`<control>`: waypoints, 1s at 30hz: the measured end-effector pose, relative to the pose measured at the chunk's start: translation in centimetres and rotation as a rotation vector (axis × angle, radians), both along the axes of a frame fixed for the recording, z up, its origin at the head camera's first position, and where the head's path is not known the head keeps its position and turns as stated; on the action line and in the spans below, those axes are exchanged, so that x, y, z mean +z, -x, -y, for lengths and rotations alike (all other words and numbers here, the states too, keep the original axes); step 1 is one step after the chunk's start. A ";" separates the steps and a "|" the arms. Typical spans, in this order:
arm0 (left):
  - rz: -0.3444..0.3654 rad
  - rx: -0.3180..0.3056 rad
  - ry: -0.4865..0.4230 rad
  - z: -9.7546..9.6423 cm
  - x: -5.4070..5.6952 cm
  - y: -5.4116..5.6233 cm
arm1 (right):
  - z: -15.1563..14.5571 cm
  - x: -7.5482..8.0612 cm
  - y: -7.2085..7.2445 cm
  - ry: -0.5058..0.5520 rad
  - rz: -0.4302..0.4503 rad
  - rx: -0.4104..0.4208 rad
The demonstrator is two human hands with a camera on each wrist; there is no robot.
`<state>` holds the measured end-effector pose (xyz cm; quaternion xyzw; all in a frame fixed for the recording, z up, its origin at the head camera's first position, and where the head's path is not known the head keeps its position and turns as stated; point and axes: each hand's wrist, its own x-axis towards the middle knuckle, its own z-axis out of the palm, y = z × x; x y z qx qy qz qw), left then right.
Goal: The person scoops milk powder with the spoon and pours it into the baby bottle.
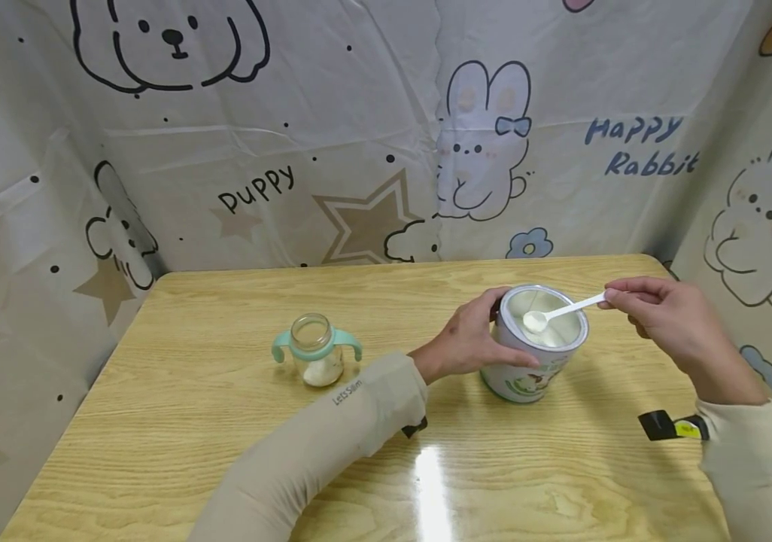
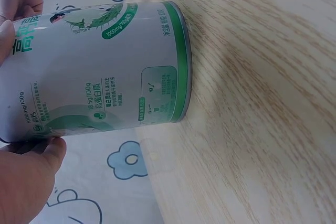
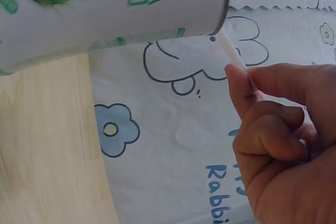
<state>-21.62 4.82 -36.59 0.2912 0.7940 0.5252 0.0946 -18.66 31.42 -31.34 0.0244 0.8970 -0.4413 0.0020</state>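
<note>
On the right side of the table a white and green milk powder can (image 1: 531,382) stands with its top off, slightly tilted in the head view. My left hand (image 1: 470,335) grips it around its left side, thumb across the front. Between thumb and forefinger, my right hand (image 1: 670,316) pinches the handle of a white scoop (image 1: 575,306). The scoop's bowl, heaped with pale powder, is over the can's mouth. In the right wrist view only part of the handle (image 3: 231,51) shows, the bowl being hidden behind the can.
A baby bottle (image 1: 310,331) with mint-green handles stands uncapped to the left, pale powder at its bottom. The wooden table (image 1: 210,452) meets a printed cloth backdrop (image 1: 359,98) at the back. Dark straps hang near both sleeves.
</note>
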 end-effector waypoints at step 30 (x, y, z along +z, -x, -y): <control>-0.008 -0.004 -0.006 0.8 0.6 -0.1 | 0.0 0.9 0.6 0.151 -0.007 0.007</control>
